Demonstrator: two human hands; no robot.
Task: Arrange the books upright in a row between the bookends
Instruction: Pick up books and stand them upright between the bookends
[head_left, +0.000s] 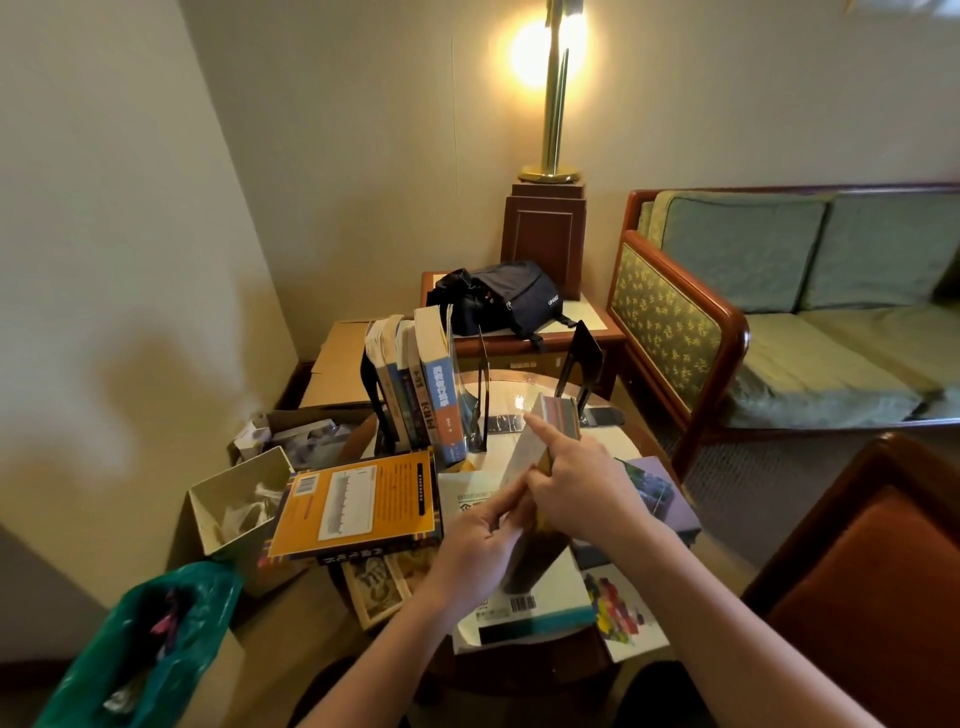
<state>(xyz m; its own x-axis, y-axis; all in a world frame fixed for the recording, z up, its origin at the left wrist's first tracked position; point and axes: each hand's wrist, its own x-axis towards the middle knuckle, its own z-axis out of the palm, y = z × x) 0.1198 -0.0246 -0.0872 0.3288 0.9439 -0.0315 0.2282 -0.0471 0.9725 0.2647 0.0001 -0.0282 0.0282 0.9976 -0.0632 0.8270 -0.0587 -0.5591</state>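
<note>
Books (415, 384) stand upright between two black bookends (480, 395) near the table's (623, 441) far edge. Both hands hold another book (540, 467) tilted above the table's middle: left hand (475, 545) fingers closed on its pages, right hand (576, 488) gripping its spine, forefinger extended.

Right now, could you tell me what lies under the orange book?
The orange book rests on a dark book whose spine shows; beneath that, a patterned cover peeks out. Anything further is covered.

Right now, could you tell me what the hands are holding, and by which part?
Both hands hold one book: left hand at its near page edge, right hand over its spine side.
</note>
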